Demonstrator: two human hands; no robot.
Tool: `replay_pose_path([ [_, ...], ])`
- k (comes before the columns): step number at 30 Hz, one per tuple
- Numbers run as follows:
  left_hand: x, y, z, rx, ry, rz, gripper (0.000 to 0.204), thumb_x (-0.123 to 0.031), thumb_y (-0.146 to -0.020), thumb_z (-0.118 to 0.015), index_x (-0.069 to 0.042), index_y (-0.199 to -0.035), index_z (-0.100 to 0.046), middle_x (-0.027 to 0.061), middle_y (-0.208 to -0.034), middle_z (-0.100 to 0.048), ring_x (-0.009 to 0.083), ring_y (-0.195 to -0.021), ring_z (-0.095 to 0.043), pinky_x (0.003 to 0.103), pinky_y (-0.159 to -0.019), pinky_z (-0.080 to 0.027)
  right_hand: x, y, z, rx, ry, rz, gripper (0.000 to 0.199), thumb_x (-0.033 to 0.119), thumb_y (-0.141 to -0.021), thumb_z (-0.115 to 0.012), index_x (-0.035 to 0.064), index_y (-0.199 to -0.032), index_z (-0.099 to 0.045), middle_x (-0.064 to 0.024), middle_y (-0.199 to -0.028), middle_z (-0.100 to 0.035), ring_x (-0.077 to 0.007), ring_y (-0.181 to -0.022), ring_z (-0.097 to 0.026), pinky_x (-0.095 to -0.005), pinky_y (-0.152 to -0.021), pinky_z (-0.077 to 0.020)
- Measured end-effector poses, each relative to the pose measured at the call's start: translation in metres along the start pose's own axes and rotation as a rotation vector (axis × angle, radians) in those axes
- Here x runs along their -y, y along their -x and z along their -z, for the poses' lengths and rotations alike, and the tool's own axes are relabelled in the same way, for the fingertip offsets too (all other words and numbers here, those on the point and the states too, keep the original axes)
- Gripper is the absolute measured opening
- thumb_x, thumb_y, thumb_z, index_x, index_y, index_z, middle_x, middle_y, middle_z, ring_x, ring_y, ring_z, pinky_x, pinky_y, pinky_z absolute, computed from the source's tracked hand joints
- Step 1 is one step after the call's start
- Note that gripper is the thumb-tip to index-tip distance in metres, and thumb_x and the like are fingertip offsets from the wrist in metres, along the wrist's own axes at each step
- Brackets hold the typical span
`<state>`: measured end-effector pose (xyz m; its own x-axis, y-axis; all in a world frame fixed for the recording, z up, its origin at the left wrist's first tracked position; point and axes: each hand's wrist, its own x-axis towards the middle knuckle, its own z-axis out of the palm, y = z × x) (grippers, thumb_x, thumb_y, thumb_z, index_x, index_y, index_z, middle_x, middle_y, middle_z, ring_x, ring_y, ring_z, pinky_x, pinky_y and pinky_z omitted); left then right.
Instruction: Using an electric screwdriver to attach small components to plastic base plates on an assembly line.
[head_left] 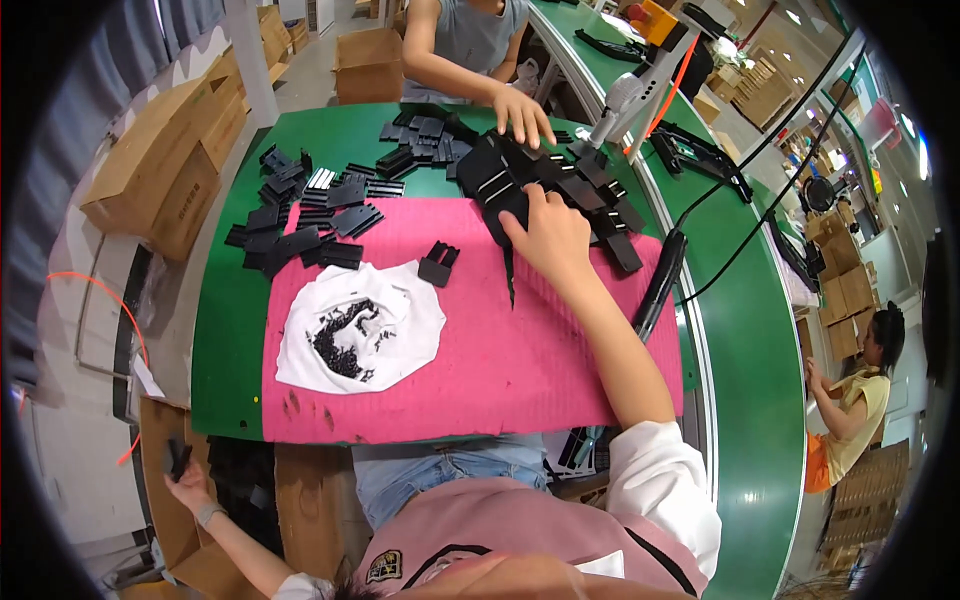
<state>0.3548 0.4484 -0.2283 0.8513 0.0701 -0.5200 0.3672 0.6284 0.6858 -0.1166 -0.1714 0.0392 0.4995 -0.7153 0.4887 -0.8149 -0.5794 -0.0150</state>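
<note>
While the left hand [192,492] pinches a black piece [178,459] at a cardboard box [308,510], lower left, a white cloth [418,325] with black bits [338,350] lies on the pink mat [520,370] on the tabletop [225,360]. Farther up, right hand [553,238], well apart from the left, has fingers on a dark pile [487,165]; can't tell if gripping. Loose black parts [290,243] to its left, co-worker's hand [521,112] at pile's far side.
</note>
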Motion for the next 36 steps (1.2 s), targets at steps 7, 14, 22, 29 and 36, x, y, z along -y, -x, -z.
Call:
replay_pose_path([
  [7, 0.016, 0.066, -0.058, 0.030, -0.162, -0.280, 0.039, -0.036, -0.090, -0.054, -0.003, -0.112, -0.056, 0.0068, -0.106, -0.059, 0.0202, -0.100, -0.056, 0.032, -0.083, -0.047, -0.030, -0.009, -0.025, 0.205, -0.717, -0.214, 0.032, 0.028, -0.082, -0.062, -0.0023, -0.092, -0.062, -0.0131, -0.063, -0.060, -0.0219, -0.051, -0.060, -0.0326, -0.045, -0.0467],
  [14, 0.053, 0.268, -0.250, 0.713, -0.302, -0.478, 0.027, -0.020, -0.095, -0.047, 0.002, -0.109, -0.055, 0.0083, -0.092, -0.060, 0.0143, -0.081, -0.059, 0.027, -0.075, -0.048, 0.021, 0.029, 0.043, 0.541, -1.759, -0.395, 0.032, 0.024, -0.095, -0.049, -0.0043, -0.108, -0.054, -0.0088, -0.070, -0.059, -0.0123, -0.043, -0.051, -0.0229, -0.038, -0.0407],
  [22, 0.159, 0.390, -0.334, 1.409, -0.369, 0.076, 0.045, -0.021, -0.095, -0.050, -0.001, -0.133, -0.037, 0.0046, -0.112, -0.056, 0.0110, -0.099, -0.055, 0.026, -0.083, -0.047, 0.090, 0.047, 0.084, 0.857, -1.222, 0.174, 0.034, 0.017, -0.094, -0.051, -0.0042, -0.121, -0.048, -0.0077, -0.072, -0.059, -0.0130, -0.054, -0.061, -0.0254, -0.053, -0.0471],
  [29, 0.161, 0.362, -0.343, 1.154, -0.291, 0.141, 0.032, -0.019, -0.094, -0.052, -0.002, -0.121, -0.049, 0.0051, -0.110, -0.061, 0.0129, -0.098, -0.059, 0.027, -0.086, -0.047, 0.129, -0.051, -0.010, 0.121, -0.561, 0.709, 0.034, 0.004, -0.071, -0.062, 0.0078, -0.106, -0.061, -0.0100, -0.101, -0.063, -0.0318, -0.078, -0.063, -0.0402, -0.066, -0.0506],
  [36, 0.164, 0.357, -0.341, 1.221, -0.241, 0.019, 0.038, -0.017, -0.090, -0.059, 0.000, -0.123, -0.049, 0.0054, -0.114, -0.059, 0.0122, -0.101, -0.055, 0.024, -0.088, -0.042, 0.168, -0.075, -0.055, 0.210, -0.076, 0.910, 0.029, 0.012, -0.072, -0.064, 0.0184, -0.099, -0.066, -0.0093, -0.092, -0.061, -0.0254, -0.072, -0.066, -0.0361, -0.058, -0.0515],
])
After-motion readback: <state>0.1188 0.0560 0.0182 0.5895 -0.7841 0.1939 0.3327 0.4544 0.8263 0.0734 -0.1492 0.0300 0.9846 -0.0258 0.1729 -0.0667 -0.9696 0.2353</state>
